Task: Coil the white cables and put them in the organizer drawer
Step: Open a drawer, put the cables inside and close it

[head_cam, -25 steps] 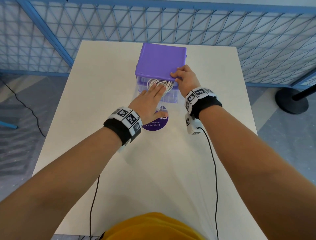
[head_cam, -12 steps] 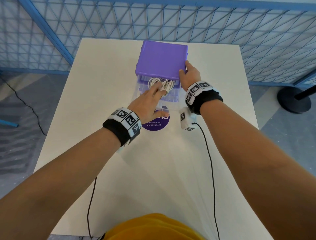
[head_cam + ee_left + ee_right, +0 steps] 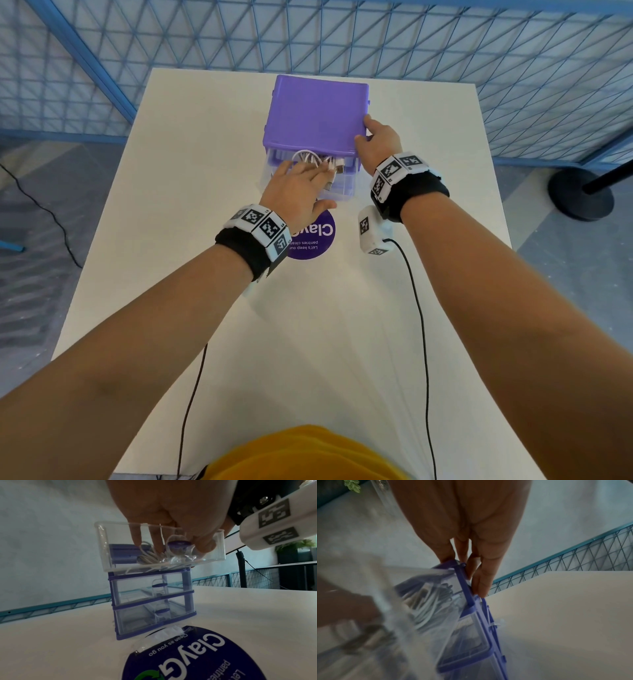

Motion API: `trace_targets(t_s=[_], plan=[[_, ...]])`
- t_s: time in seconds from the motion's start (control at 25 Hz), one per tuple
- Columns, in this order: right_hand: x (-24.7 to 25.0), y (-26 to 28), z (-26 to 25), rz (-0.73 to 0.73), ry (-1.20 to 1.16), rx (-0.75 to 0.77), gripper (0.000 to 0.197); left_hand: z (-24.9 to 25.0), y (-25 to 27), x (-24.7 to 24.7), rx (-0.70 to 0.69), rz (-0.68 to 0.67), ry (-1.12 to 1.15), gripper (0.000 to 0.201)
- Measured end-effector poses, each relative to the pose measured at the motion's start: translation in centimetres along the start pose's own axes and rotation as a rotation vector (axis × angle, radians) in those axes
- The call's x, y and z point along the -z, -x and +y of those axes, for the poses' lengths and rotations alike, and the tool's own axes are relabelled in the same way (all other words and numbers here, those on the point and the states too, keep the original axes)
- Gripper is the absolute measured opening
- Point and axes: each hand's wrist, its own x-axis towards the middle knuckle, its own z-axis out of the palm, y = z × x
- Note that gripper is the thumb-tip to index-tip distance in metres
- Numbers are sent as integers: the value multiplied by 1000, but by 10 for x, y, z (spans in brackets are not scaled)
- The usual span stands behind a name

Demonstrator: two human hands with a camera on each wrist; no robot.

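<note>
A purple three-drawer organizer (image 3: 317, 113) stands at the far middle of the white table (image 3: 308, 342). Its clear top drawer (image 3: 346, 192) is pulled out toward me and holds coiled white cables (image 3: 310, 158). My left hand (image 3: 308, 173) reaches into the drawer with straight fingers touching the cables. The left wrist view shows these fingers (image 3: 137, 539) on the cables (image 3: 149, 557) behind the drawer knob (image 3: 179, 543). My right hand (image 3: 371, 135) grips the organizer's front right corner, thumb on the lid. Its fingers (image 3: 481, 585) lie on the purple frame (image 3: 485, 615).
A round purple sticker (image 3: 311, 240) lies on the table just in front of the organizer. The two lower drawers (image 3: 150, 601) are closed. A blue mesh fence (image 3: 308, 34) runs behind the table, and a black stand base (image 3: 579, 195) sits on the floor at right.
My right hand slid from the front edge of the lid to the front right corner. My left hand stayed in the drawer on the cables.
</note>
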Motion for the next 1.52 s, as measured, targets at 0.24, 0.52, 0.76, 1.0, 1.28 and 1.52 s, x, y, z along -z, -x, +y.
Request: trace_targets(t_s=[0.24,0.52,0.76,1.0,1.28,1.52], plan=[[0,1,1,-4,9,5,49,-3,-4,-3,28,74,224,50],[-1,2,1,-12,-2,6,49,-5,10,-8,172,197,212,59],[-1,4,0,-15,17,7,49,-2,12,-12,228,130,166,71],[0,5,0,-16,17,0,48,3,12,-13,227,129,122,52],[-1,5,1,-30,-9,-1,49,5,-3,-3,327,190,56,40],[-3,8,2,-1,-80,-2,48,15,18,-14,353,390,315,31]])
